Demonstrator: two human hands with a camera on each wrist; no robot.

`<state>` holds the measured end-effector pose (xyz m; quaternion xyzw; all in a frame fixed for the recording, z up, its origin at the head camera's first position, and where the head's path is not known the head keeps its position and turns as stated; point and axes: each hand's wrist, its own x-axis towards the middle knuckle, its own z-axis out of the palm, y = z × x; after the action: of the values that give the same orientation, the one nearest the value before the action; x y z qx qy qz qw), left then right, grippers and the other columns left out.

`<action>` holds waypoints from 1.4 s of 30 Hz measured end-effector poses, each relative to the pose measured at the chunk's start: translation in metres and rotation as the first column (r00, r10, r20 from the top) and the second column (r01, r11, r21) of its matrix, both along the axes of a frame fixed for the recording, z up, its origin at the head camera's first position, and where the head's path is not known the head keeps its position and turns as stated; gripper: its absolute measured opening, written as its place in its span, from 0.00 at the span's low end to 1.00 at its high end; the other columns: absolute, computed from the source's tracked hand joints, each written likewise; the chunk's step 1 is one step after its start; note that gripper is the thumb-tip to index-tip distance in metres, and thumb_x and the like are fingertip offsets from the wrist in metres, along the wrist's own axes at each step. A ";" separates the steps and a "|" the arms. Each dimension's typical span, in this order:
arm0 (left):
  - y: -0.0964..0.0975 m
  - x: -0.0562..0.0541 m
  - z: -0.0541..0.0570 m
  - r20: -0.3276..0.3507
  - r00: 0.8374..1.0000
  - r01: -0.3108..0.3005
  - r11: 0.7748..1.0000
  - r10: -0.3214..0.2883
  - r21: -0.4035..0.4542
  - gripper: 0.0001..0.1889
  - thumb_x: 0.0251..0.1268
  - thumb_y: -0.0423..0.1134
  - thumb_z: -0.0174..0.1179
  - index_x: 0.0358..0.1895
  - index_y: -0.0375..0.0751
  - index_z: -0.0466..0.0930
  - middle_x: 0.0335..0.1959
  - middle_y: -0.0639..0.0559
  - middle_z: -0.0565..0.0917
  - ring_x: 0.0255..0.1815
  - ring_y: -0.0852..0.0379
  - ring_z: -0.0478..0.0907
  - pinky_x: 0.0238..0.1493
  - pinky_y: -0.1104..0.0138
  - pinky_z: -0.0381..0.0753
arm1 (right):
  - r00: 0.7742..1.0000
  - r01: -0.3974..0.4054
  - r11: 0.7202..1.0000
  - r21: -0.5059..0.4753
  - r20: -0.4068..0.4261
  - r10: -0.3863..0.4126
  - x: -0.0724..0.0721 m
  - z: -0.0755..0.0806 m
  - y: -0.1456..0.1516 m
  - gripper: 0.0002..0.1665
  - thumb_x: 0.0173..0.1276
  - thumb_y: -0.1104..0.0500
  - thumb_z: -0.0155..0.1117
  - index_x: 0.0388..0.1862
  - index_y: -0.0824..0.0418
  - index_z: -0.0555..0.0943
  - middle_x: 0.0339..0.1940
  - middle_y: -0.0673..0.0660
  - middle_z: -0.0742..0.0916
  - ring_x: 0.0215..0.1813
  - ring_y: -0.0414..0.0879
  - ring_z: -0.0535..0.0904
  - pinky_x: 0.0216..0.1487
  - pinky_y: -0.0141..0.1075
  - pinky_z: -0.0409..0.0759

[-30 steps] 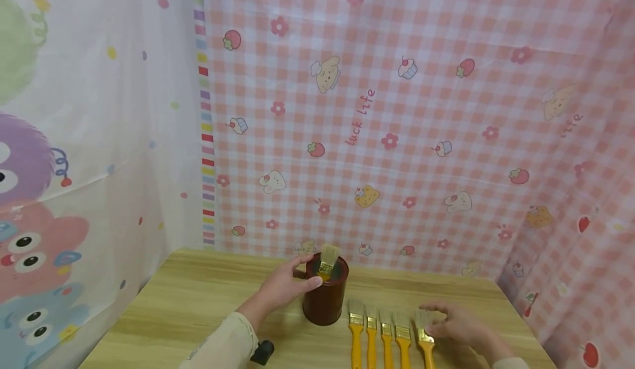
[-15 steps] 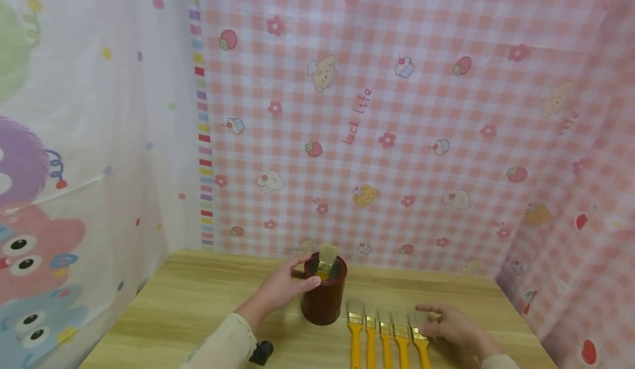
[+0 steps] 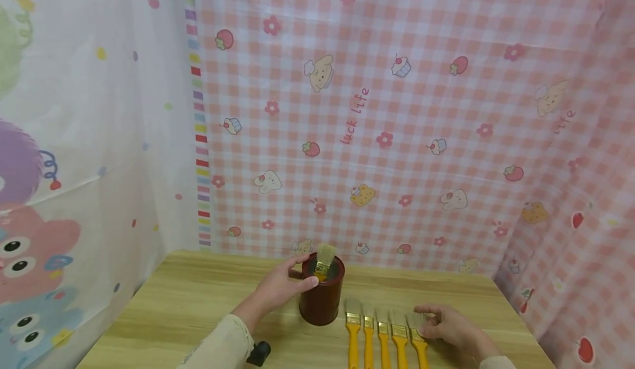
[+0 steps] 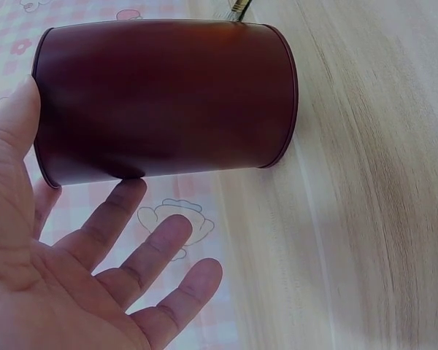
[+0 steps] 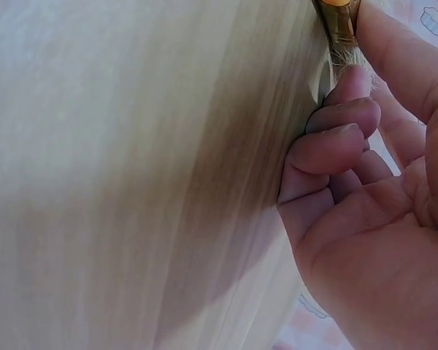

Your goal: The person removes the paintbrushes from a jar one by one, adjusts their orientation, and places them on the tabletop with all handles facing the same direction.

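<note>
A dark reddish-brown cup (image 3: pixel 319 305) stands upright on the table, holding one paintbrush (image 3: pixel 324 260) with its bristles up. My left hand (image 3: pixel 281 290) grips the cup's rim with thumb and index finger; in the left wrist view the other fingers spread below the cup wall (image 4: pixel 164 102). Right of the cup, several yellow-handled paintbrushes (image 3: pixel 353 338) lie in a row, bristles away from me. At the rightmost paintbrush (image 3: pixel 420 352), my right hand (image 3: pixel 450 327) pinches the metal band and bristles, thumb on the ferrule (image 5: pixel 342 25) in the right wrist view.
A small black object (image 3: pixel 259 353) lies by the left sleeve. Behind the wooden table (image 3: pixel 208 286) hangs a pink checked curtain (image 3: pixel 297 187); a white cartoon curtain (image 3: pixel 124 203) hangs at the left. The lower brush handles run out of the frame.
My right hand has shifted the rightmost paintbrush slightly left, closer to the row. My left hand stays on the cup. The head view has turned a little to the right.
</note>
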<state>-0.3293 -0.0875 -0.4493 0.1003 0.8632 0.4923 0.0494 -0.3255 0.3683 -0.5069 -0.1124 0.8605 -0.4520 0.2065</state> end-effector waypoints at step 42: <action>0.005 0.004 -0.001 -0.092 0.996 0.004 0.999 -0.009 -0.049 0.38 0.74 0.67 0.63 0.82 0.63 0.67 0.73 0.42 0.80 0.69 0.38 0.81 0.62 0.38 0.83 | 0.999 0.022 1.000 0.004 -0.036 -0.022 0.004 -0.001 -0.001 0.42 0.75 0.59 0.72 0.78 0.80 0.66 0.41 0.57 0.88 0.41 0.45 0.81 0.40 0.34 0.80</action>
<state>-0.3258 -0.0822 -0.4499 0.1244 0.8760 0.4658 0.0137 -0.3215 0.3676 -0.5077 -0.1107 0.8662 -0.4503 0.1862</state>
